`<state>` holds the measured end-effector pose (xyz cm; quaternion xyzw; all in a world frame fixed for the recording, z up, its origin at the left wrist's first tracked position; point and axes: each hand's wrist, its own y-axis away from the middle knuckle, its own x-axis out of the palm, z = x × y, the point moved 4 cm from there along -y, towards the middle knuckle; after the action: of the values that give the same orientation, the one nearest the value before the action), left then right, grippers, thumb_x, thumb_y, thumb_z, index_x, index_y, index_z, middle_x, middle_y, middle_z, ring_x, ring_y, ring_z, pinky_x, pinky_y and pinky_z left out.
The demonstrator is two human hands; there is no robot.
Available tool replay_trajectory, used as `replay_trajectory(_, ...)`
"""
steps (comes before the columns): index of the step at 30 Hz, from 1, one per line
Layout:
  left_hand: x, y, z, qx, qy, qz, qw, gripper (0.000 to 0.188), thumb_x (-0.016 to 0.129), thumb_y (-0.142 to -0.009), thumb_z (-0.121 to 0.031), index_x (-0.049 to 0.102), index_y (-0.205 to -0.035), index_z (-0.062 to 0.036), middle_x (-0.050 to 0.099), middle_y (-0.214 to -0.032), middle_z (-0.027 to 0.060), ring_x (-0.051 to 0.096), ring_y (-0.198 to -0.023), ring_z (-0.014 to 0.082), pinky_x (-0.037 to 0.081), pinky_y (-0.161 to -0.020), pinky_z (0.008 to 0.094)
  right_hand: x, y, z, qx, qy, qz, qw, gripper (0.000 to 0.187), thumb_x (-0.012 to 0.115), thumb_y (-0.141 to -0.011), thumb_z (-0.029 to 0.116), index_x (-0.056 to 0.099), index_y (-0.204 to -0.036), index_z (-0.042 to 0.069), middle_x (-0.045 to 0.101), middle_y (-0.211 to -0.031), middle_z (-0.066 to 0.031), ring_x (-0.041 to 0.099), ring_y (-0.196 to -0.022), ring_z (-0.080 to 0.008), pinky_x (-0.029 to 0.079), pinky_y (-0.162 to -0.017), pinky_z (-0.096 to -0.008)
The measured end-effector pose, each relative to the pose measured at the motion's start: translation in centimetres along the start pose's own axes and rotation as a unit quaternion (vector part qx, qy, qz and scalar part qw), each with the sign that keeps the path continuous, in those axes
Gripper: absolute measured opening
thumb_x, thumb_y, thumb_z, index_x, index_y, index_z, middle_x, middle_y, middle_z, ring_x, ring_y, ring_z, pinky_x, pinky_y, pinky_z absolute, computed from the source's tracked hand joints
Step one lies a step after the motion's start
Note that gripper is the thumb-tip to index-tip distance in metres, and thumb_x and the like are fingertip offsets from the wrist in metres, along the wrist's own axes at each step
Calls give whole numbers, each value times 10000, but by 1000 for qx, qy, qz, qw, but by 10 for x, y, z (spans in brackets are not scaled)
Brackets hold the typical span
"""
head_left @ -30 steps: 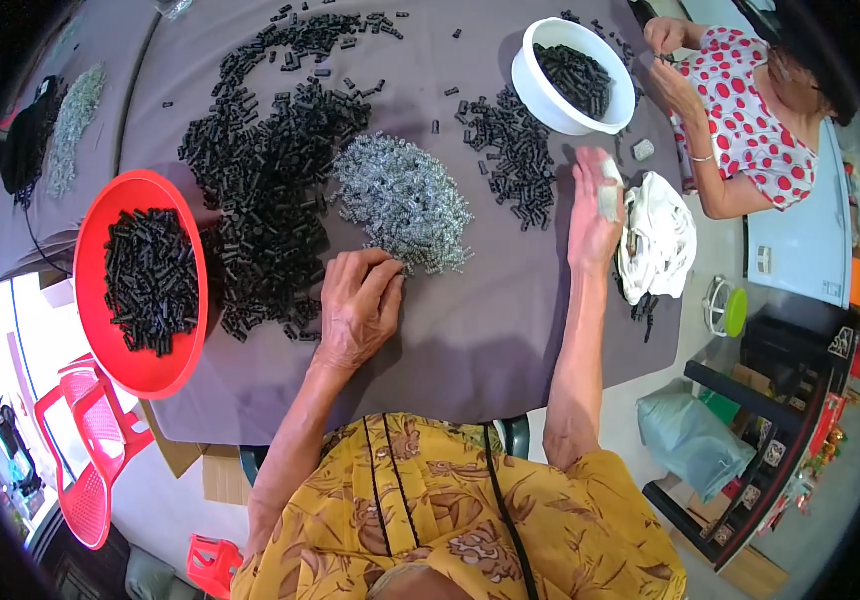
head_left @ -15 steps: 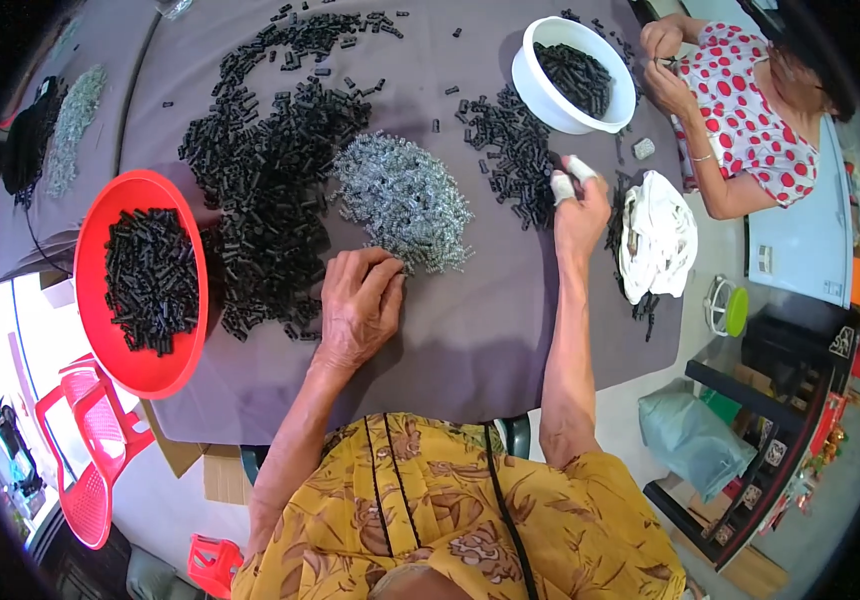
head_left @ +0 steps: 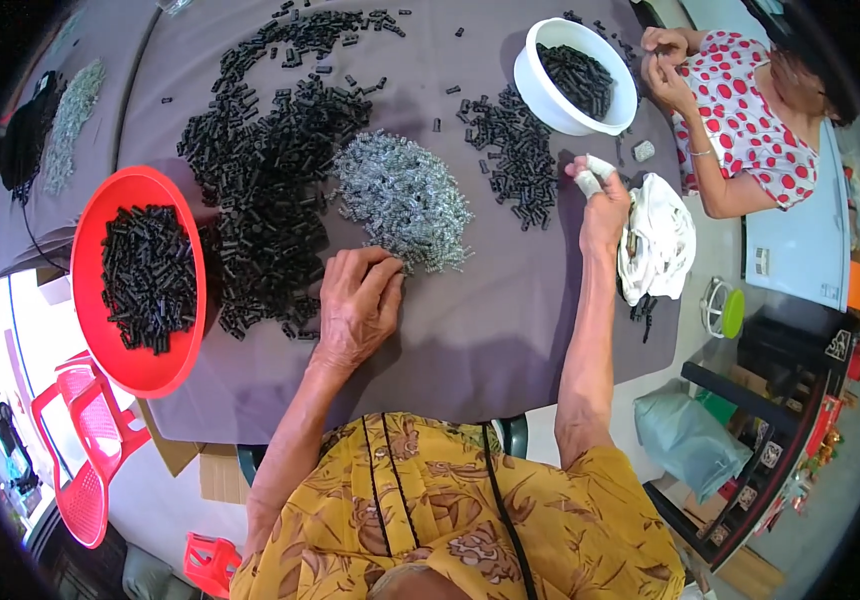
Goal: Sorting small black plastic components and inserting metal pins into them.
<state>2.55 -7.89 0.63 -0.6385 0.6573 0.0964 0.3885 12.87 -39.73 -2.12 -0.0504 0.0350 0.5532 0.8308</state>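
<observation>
My left hand [head_left: 358,300] rests on the table at the near edge of a heap of small clear plastic pieces [head_left: 402,200]. Its fingers are curled together, and what lies under the fingertips is hidden. My right hand [head_left: 605,205] is raised between a pile of short black plastic tubes [head_left: 515,155] and a white cloth-like bundle [head_left: 658,240]. White wrapping covers its thumb and one finger, which stand slightly apart with nothing visible between them. A larger heap of black tubes [head_left: 270,200] lies left of the clear pieces.
A red basin [head_left: 198,290] of black tubes stands at the table's left edge. A white bowl [head_left: 540,100] of black pieces is at the far right. Beyond it, another person in a spotted top [head_left: 745,120] holds both hands together. Red chairs [head_left: 100,430] stand at lower left.
My right hand has drawn away from the black pile, to the right, toward the white bundle. My left hand has hardly moved. The other person's hands have shifted slightly.
</observation>
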Motion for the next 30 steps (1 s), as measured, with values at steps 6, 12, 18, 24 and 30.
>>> replay_trajectory(6,0,-1,0,2,5,-2,1000,182,670,-711,16,633,-884,-24,576,-906,102,542,-824,287,441,-701,376,-3,27,6,-47,125,2,991,286,659,-795,9,614,-1077,-3,633,-1030,-81,586,-913,-162,463,-818,-274)
replay_trajectory(12,1,0,1,3,1,-4,1000,177,667,-709,20,634,-878,-22,579,-908,101,542,-821,284,444,-704,375,17,18,22,-161,341,7,926,194,699,-773,87,671,-955,25,624,-891,-104,577,-838,-224,450,-747,-301)
replay_trajectory(18,1,0,0,4,4,-5,1000,181,669,-705,21,635,-877,-22,581,-901,98,544,-815,282,446,-704,375,13,-13,7,-125,274,32,953,173,677,-799,130,670,-914,1,651,-805,-80,589,-723,-192,443,-674,-290)
replay_trajectory(24,-1,1,0,0,4,-7,1000,170,669,-706,19,634,-868,-21,580,-898,98,546,-811,283,445,-700,371,7,-13,9,-18,74,70,995,142,602,-858,90,677,-936,-1,656,-850,-30,569,-745,-101,438,-721,-244)
replay_trajectory(30,1,1,2,6,4,-8,1000,185,668,-706,12,626,-881,-28,573,-899,89,540,-806,273,433,-699,363,7,-14,12,5,94,65,993,150,581,-859,79,678,-942,0,656,-844,-36,565,-770,-108,425,-763,-249)
